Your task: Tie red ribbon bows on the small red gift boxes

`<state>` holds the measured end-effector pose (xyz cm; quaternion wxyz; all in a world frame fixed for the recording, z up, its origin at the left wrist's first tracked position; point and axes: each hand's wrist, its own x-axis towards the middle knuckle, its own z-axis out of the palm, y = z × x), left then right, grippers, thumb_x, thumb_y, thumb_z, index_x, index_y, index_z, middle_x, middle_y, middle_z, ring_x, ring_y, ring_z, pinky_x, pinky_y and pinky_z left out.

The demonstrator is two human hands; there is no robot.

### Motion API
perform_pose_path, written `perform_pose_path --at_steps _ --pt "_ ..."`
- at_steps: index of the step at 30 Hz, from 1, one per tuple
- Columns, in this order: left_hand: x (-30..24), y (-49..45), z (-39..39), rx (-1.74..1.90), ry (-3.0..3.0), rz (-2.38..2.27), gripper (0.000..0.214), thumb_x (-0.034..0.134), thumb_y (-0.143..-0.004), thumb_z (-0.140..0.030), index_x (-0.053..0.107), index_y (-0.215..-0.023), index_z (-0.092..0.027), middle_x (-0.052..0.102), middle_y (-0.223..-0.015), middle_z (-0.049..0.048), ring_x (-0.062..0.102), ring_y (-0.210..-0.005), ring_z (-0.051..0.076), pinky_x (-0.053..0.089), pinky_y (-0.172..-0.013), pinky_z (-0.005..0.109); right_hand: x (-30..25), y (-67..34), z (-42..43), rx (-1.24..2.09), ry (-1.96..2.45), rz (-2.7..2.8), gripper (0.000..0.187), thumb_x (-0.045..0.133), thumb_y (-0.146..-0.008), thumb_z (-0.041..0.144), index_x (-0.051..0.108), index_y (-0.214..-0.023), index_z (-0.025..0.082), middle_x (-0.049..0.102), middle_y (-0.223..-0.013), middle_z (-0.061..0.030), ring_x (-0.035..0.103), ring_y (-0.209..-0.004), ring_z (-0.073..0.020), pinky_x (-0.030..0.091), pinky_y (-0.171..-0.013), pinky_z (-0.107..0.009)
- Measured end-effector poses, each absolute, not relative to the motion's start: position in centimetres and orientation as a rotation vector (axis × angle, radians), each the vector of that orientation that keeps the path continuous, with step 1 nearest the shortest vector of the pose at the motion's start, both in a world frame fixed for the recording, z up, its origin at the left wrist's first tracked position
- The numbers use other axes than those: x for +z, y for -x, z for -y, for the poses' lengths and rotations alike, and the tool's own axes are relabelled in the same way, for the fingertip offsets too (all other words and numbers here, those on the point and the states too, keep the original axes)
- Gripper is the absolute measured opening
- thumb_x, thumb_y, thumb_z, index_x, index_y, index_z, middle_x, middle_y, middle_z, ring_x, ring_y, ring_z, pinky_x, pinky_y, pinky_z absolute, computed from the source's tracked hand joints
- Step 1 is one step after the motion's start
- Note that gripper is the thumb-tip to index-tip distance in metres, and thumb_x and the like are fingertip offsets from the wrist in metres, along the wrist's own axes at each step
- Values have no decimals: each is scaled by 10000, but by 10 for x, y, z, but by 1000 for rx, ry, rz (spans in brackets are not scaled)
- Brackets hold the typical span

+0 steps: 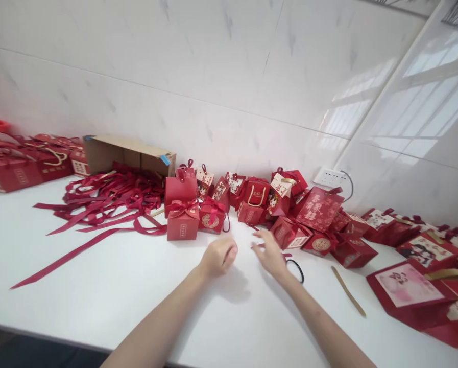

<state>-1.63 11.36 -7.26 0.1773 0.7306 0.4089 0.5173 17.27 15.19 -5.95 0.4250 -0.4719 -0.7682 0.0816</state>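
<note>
My left hand (218,256) is curled into a fist above the white table (229,317), and whatever may be inside it is hidden. To its right, my right hand (269,253) has its fingers apart and holds nothing that I can see. A red gift box (183,224) and a smaller red box with a ribbon bow (212,215) stand just beyond the left hand. Nearest the right hand's fingers sits a red box (290,232) in a pile of similar boxes. A black loop (296,270) shows beside my right wrist.
Dark red ribbons (110,199) spill from a cardboard box (133,145) at the left. A gold strip (348,291) lies at the right, near larger gift boxes (410,291). More boxes (25,161) stand at the far left. A power strip (331,177) rests by the tiled wall.
</note>
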Motion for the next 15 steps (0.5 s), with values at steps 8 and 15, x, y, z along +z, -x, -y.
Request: perform_pose_path --at_steps 8,15 --pt "-79 21 -116 1721 -1960 -1260 306 285 -871 -328 493 -672 -226 498 -530 13 513 -542 173 414 -597 300 -75 -53 -205 428 1070 1822 451 645 -738 286 471 -1150 232 559 -1185 -141 484 -1192 -368 450 -955 -534" --pt "-77 27 -127 2051 -1523 -1397 195 303 -891 -297 473 -893 -201 549 -855 57 546 -812 181 440 -748 314 -80 -75 -204 452 969 1874 409 475 -790 205 436 -1196 166 590 -1159 -144 567 -1090 -289 461 -932 -487"
